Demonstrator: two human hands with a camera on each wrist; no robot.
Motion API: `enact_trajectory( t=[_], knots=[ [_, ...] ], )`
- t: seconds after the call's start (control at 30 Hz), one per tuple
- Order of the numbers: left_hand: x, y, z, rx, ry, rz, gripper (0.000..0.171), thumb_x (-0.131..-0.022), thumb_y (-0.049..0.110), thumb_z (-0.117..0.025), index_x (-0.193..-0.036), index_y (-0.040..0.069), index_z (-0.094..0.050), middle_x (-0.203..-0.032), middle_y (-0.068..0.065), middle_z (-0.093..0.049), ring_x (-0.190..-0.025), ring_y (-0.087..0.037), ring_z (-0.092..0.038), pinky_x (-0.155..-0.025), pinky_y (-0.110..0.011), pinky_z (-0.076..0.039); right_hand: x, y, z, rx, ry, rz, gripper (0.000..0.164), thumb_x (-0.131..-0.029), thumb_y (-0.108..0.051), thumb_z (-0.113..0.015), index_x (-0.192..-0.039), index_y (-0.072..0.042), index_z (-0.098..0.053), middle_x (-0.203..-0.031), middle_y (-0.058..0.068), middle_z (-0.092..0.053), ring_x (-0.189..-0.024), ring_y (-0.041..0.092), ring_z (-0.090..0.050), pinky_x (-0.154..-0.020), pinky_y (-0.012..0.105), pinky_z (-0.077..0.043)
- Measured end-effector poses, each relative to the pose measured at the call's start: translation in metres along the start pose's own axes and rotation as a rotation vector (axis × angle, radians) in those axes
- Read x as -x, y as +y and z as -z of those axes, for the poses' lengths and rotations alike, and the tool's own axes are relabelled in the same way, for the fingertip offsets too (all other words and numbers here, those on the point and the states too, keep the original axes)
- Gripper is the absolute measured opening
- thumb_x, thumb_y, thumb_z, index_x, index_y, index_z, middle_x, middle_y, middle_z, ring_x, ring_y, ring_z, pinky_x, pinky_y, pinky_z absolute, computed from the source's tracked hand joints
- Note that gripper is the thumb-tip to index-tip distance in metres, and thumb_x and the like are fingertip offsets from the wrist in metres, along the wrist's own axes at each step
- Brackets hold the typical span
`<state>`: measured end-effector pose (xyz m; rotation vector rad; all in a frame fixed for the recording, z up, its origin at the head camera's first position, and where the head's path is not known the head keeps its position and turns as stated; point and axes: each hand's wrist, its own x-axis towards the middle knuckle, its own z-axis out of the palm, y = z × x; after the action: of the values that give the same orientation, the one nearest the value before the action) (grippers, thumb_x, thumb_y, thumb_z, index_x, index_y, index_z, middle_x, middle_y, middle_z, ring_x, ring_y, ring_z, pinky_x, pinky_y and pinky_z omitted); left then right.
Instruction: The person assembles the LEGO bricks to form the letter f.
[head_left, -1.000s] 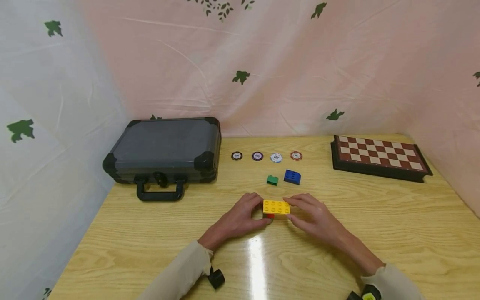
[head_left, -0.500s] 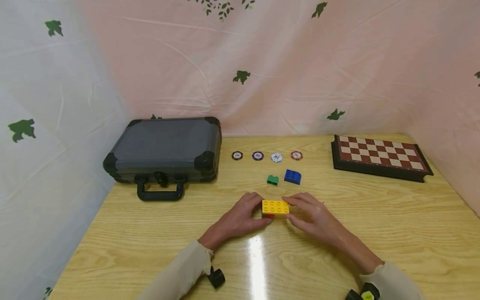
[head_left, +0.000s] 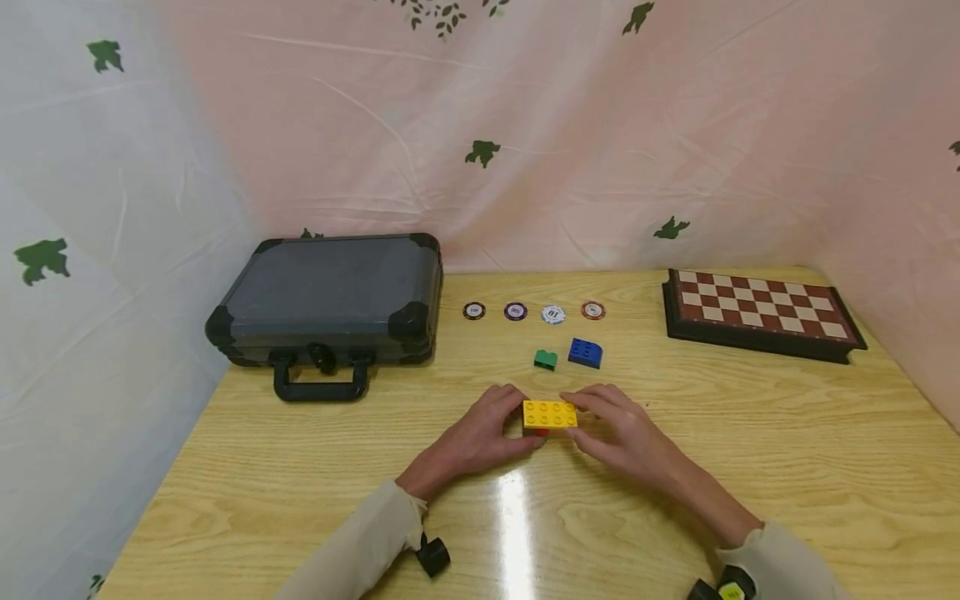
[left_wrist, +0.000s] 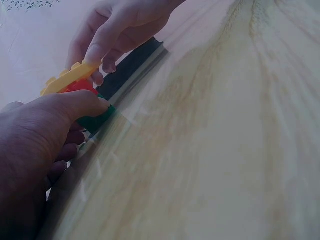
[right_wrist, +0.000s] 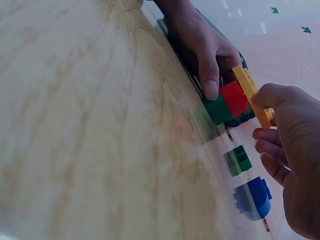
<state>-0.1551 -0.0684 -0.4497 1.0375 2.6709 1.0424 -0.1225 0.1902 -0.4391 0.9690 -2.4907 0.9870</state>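
Observation:
My left hand (head_left: 487, 429) grips a stack on the table, a green brick (right_wrist: 216, 110) with a red brick (right_wrist: 234, 98) above it. Over the red brick lies a flat yellow brick (head_left: 550, 414) with its studs up. Its right end is pinched between the thumb and fingers of my right hand (head_left: 630, 433). In the right wrist view, the yellow brick meets the red one and juts past it; whether they are pressed fully together I cannot tell. Beyond the hands sit a small green brick (head_left: 545, 360) and a blue brick with one rounded end (head_left: 585, 352).
Several poker chips lie in a row at the back, among them a white chip (head_left: 552, 314). A grey case (head_left: 337, 292) with a black handle stands at the back left. At the back right lies a checkered board (head_left: 761, 312). Patterned cloth (head_left: 570, 150) hangs behind the table.
The right hand and the yellow brick have shifted very slightly left over the red brick. My left hand keeps its grip on the stack in the same place.

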Motion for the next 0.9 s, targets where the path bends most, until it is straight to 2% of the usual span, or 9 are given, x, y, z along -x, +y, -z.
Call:
enact_trajectory(
  t=[0.37,0.63,0.9],
  knots=[
    [0.0002,-0.0001,-0.0006,-0.002,0.005,0.002,0.034,-0.094,0.031,-0.078,-0.12,0.013,-0.065,-0.115,0.003,-0.062,-0.104,-0.014,-0.051,-0.092,-0.033,-0.046,-0.0024,0.0002,-0.0004,0.0,-0.007,0.027,0.044,-0.086,-0.005,-0.083,-0.128,-0.003,-0.07,-0.12,0.003,-0.064,-0.105,0.017,-0.059,-0.085,0.035,-0.056],
    [0.0001,-0.0002,-0.0003,-0.005,0.003,0.001,0.034,-0.094,0.031,-0.078,-0.12,0.013,-0.065,-0.114,0.003,-0.062,-0.104,-0.014,-0.051,-0.092,-0.032,-0.046,-0.0043,0.001,0.001,0.014,-0.012,0.06,0.045,-0.084,-0.004,-0.083,-0.127,-0.003,-0.07,-0.121,0.004,-0.064,-0.108,0.019,-0.061,-0.087,0.04,-0.056],
    [0.0003,0.0,0.0003,-0.006,-0.004,0.003,0.034,-0.094,0.031,-0.078,-0.121,0.013,-0.065,-0.116,0.003,-0.062,-0.106,-0.014,-0.051,-0.095,-0.033,-0.046,-0.0045,0.0008,0.0021,0.014,-0.025,0.055,0.043,-0.085,-0.005,-0.083,-0.127,-0.003,-0.071,-0.12,0.003,-0.064,-0.108,0.018,-0.062,-0.087,0.04,-0.057]
  ],
)
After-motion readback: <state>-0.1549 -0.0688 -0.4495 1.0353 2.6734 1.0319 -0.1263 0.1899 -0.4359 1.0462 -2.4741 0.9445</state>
